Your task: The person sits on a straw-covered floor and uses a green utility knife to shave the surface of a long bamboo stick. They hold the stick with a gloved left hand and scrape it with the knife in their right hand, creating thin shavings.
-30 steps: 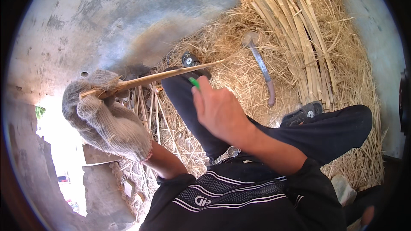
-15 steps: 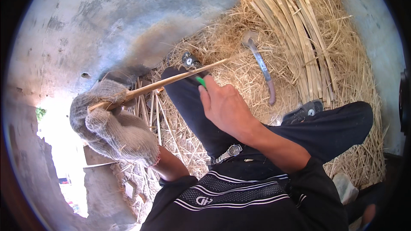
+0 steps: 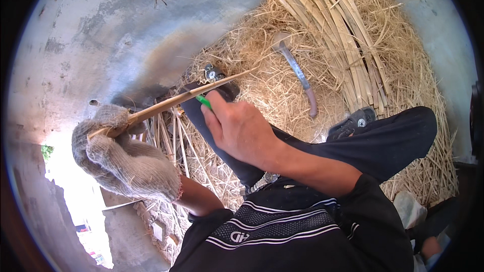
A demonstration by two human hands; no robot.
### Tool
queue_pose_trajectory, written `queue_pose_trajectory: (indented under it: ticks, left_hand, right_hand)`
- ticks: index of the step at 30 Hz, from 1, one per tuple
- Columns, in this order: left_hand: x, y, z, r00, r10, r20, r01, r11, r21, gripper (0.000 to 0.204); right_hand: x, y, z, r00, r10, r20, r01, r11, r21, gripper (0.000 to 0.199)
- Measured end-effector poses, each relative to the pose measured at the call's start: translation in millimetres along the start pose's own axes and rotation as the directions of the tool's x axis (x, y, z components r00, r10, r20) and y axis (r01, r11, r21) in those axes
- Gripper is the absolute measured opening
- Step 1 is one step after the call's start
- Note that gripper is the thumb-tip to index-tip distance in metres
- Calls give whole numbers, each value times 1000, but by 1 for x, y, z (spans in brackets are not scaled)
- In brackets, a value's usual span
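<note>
My left hand (image 3: 128,153), in a thick grey-white knitted glove, is closed around the lower end of a long split-bamboo strip (image 3: 164,105). The strip slants up to the right and tapers to a thin tip. Bare and closed, my right hand (image 3: 244,133) grips a small knife (image 3: 203,102) by its green handle. Its dark blade, only partly visible, lies against the middle of the strip. A thin curled shaving (image 3: 203,77) stands up beside the strip.
Past my crossed legs, a large knife (image 3: 297,73) with a brown handle rests on straw-like shavings (image 3: 252,35). A bundle of pale strips (image 3: 348,45) lies at the far right. Grey walls (image 3: 116,25) rise left and right. A wristwatch (image 3: 264,181) lies at my lap.
My right hand has drawn the small knife left along the strip, closer to the gloved hand. The left hand keeps its grip. The whole view has shifted slightly.
</note>
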State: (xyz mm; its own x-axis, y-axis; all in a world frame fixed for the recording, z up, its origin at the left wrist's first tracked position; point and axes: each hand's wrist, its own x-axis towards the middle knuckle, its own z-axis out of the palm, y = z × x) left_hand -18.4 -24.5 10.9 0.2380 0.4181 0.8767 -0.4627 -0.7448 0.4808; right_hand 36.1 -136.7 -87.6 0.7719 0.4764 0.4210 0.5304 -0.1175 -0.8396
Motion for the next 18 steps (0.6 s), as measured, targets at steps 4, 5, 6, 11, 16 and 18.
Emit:
queue_pose_trajectory:
  ticks: [4, 5, 6, 11, 16, 18]
  left_hand:
    - [4, 5, 1, 997, -46, 70, 48, 999, -27, 29]
    - [5, 2, 4, 997, 21, 75, -17, 999, -47, 29]
    - [2, 3, 3, 999, 2, 34, -2, 1000, 4, 30]
    - [4, 0, 1, 1000, -1, 20, 1, 1000, 13, 31]
    - [4, 4, 16, 987, -39, -158, 64, 986, 152, 30]
    - [2, 8, 11, 986, -51, -158, 82, 978, 194, 29]
  right_hand:
    - [5, 79, 14, 968, 249, -8, -240, 923, -302, 24]
    - [9, 85, 13, 974, 227, -16, -220, 925, -308, 25]
    - [4, 86, 18, 974, 227, -16, -222, 929, -297, 25]
    - [5, 32, 10, 995, 99, 33, -95, 990, -108, 25]
    - [6, 109, 47, 968, 233, -96, -252, 910, -328, 21]
    - [17, 95, 39, 967, 243, -72, -253, 918, -304, 23]
